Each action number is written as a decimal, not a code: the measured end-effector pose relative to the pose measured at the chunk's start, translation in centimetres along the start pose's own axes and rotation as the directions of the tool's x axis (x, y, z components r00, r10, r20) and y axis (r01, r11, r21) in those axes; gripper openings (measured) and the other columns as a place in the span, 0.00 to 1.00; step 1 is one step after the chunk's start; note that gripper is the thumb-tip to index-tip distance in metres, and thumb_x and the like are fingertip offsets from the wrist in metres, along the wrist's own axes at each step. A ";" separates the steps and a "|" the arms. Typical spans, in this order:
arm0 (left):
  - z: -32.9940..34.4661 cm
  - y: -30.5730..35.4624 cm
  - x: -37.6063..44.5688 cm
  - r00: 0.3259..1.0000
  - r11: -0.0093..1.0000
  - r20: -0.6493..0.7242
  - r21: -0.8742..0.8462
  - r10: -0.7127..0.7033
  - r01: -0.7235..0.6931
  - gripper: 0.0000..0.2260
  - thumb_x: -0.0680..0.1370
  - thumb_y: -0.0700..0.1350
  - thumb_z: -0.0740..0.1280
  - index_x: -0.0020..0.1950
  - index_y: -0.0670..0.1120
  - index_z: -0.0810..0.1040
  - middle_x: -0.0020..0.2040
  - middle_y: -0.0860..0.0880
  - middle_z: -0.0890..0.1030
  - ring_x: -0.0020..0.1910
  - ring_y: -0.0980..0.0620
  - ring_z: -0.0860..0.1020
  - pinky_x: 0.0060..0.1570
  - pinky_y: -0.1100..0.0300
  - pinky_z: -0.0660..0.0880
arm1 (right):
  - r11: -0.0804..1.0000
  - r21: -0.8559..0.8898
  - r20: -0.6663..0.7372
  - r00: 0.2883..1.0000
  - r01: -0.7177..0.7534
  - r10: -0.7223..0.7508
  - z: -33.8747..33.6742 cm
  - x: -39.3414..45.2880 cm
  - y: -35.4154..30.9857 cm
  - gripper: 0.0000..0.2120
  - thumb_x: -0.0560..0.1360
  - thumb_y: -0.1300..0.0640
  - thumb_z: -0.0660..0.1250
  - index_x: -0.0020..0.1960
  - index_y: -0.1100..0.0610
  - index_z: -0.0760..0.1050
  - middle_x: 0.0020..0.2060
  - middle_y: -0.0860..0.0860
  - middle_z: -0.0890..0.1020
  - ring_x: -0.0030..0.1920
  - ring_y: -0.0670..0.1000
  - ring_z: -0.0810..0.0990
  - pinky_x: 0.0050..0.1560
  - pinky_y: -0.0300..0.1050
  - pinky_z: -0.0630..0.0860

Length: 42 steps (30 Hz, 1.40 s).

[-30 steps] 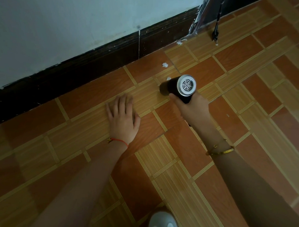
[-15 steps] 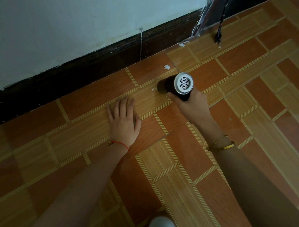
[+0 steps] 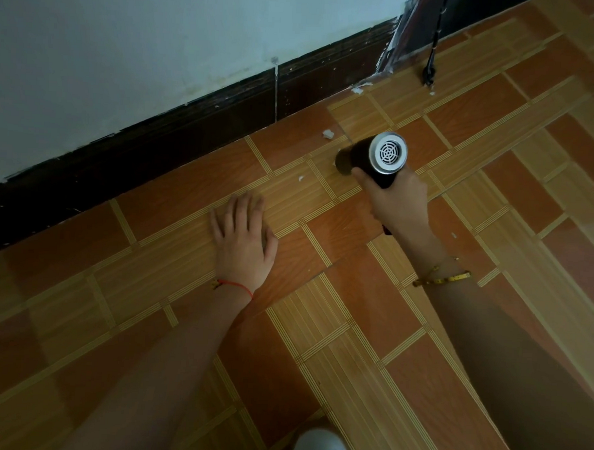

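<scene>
A black hair dryer (image 3: 373, 156) with a silver grilled back end points its nozzle down and left at the patterned floor covering (image 3: 352, 329). My right hand (image 3: 397, 203) grips its handle, which the fingers mostly hide. Flat on the floor to the left lies my left hand (image 3: 245, 238), fingers straight and together, pressing the covering. A seam in the covering runs between the two hands. Small white scraps (image 3: 328, 134) lie on the floor near the nozzle.
A white wall (image 3: 143, 48) with a dark skirting board (image 3: 190, 131) runs diagonally across the top. A black cable end (image 3: 429, 74) hangs at the corner, top right. A white shoe tip (image 3: 321, 448) shows at the bottom edge.
The hair dryer and my right hand have shifted slightly up and right along the floor. My left hand stays flat in the same place.
</scene>
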<state>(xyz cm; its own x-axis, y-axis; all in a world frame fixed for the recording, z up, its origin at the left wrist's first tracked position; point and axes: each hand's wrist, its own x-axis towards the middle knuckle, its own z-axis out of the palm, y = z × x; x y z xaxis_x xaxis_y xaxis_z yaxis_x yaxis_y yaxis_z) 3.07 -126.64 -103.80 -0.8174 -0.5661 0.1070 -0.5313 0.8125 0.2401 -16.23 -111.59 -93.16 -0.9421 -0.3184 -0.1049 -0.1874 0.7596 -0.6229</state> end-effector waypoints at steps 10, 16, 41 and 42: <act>0.0 0.0 0.0 1.000 1.000 0.002 -0.005 0.000 0.000 0.25 0.80 0.52 0.56 0.76 0.46 0.67 0.75 0.42 0.69 0.76 0.40 0.64 0.75 0.33 0.56 | 0.993 0.058 0.143 0.984 0.099 -0.106 -0.7 -0.6 -0.8 0.21 0.75 0.41 0.69 0.47 0.61 0.77 0.28 0.49 0.79 0.25 0.45 0.79 0.30 0.37 0.75; 0.1 0.0 -0.1 1.000 1.000 -0.002 -0.004 -0.001 0.001 0.26 0.80 0.52 0.56 0.77 0.46 0.65 0.75 0.43 0.68 0.76 0.41 0.64 0.75 0.34 0.55 | 0.964 -0.058 0.170 0.955 0.258 -0.245 1.2 -2.3 -2.5 0.31 0.73 0.37 0.69 0.67 0.56 0.70 0.50 0.50 0.82 0.49 0.50 0.81 0.46 0.45 0.78; -0.2 0.1 0.0 1.000 1.000 -0.001 -0.004 -0.002 0.002 0.25 0.80 0.52 0.56 0.77 0.46 0.66 0.75 0.43 0.69 0.76 0.41 0.64 0.74 0.33 0.56 | 0.980 -0.085 0.153 0.974 0.181 -0.167 1.5 -1.4 -3.2 0.33 0.71 0.35 0.69 0.68 0.53 0.71 0.53 0.50 0.83 0.52 0.52 0.81 0.51 0.53 0.80; -0.2 0.1 0.1 1.000 1.000 -0.001 -0.005 -0.003 0.003 0.25 0.80 0.52 0.56 0.77 0.46 0.66 0.75 0.43 0.69 0.75 0.41 0.64 0.74 0.33 0.57 | 0.985 -0.060 0.131 0.979 0.165 -0.156 1.4 -1.4 -3.3 0.32 0.71 0.36 0.70 0.67 0.53 0.71 0.53 0.50 0.83 0.52 0.51 0.81 0.50 0.51 0.80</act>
<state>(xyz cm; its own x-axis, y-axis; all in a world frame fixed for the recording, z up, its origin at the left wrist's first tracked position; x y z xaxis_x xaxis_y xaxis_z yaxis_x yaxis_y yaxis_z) 3.04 -126.65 -103.59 -0.8158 -0.5683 0.1069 -0.5323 0.8103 0.2451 -13.88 -114.42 -92.08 -0.8568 -0.5043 -0.1074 -0.3561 0.7293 -0.5843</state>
